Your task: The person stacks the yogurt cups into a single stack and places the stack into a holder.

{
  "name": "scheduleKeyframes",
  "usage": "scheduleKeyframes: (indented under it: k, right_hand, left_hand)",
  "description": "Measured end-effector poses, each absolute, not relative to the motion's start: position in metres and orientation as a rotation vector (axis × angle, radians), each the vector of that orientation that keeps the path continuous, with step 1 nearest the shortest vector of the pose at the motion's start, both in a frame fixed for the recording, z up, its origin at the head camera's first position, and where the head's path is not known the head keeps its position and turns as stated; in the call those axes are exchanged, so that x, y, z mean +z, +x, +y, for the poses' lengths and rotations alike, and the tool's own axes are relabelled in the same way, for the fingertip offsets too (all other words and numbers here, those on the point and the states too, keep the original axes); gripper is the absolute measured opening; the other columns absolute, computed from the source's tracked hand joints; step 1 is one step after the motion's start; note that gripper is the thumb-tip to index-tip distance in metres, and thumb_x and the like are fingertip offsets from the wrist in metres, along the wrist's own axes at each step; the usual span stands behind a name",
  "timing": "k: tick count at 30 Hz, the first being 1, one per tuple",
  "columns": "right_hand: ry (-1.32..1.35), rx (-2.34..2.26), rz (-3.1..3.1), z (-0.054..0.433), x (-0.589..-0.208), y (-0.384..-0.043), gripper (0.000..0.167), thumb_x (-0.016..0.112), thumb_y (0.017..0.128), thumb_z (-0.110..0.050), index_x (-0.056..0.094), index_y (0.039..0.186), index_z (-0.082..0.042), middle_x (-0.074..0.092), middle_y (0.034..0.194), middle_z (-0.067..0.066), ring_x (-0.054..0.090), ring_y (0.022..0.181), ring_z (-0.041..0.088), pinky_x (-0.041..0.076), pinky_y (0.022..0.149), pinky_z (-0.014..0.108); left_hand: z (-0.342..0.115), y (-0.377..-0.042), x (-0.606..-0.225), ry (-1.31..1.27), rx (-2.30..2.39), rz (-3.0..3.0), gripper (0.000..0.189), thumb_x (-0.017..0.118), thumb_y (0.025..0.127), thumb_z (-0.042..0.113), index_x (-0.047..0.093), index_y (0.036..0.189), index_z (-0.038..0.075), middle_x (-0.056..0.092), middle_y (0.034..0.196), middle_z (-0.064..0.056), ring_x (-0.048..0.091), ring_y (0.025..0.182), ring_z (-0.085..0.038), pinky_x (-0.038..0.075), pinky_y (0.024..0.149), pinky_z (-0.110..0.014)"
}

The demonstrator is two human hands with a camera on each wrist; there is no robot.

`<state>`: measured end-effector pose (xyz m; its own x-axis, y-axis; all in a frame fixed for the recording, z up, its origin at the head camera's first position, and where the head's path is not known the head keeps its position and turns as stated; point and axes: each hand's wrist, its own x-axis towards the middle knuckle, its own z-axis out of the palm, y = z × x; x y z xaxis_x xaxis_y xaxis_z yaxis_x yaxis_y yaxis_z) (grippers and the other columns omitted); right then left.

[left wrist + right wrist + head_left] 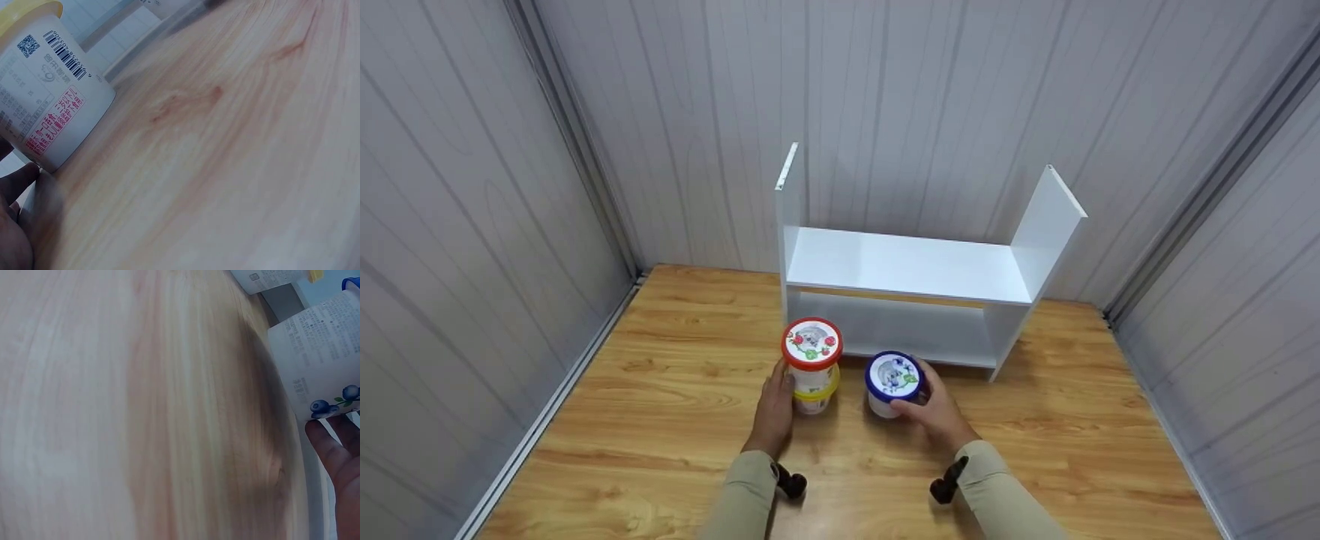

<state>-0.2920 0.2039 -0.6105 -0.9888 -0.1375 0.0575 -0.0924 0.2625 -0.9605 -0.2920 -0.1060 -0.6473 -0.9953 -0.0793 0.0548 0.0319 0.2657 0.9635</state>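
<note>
A white tub with a red lid (812, 342) and strawberry pictures stands on top of a white tub with a yellow lid (811, 406). My left hand (774, 409) rests against the left side of this stack, its fingers pointing forward. In the left wrist view, fingertips touch the yellow-lidded tub (50, 95) near its base. To the right, my right hand (936, 409) grips a white tub with a blue lid (894, 375), thumb at the front and fingers on the far right side. Blueberry pictures show on that tub (320, 354) in the right wrist view, above a dark shadow.
A white two-level shelf unit (911, 262) with raised side panels stands just behind the tubs. The wood-grain table (682, 360) extends on both sides, bounded by pale panelled walls (720, 135). Dark wrist mounts (791, 481) stick out from both sleeves.
</note>
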Motion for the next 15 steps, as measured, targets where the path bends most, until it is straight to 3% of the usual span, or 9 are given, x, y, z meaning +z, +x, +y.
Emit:
scheduleKeyframes:
  k: [8,15]
  right_hand:
    - [-0.309,-1.891,2.484,0.204,-0.602,-0.294,0.094,0.088,0.079,-0.015,0.035,0.156,-0.003,0.041,0.155,0.021,0.037,0.144,0.038,0.03,0.118,0.052]
    - [-0.257,-1.825,2.541,0.205,-0.597,-0.294,0.098,0.09,0.078,-0.023,0.035,0.157,-0.005,0.039,0.157,0.019,0.037,0.145,0.037,0.032,0.118,0.051]
  left_hand:
    - [-0.106,-0.291,-0.648,0.052,-1.858,-2.433,0.069,0.026,0.105,0.063,0.026,0.162,0.025,0.032,0.163,-0.008,0.011,0.153,-0.039,0.011,0.12,-0.064]
    - [-0.107,-0.291,-0.65,0.047,-1.842,-2.441,0.071,0.025,0.104,0.064,0.025,0.162,0.023,0.031,0.164,-0.008,0.006,0.154,-0.04,0.007,0.122,-0.061]
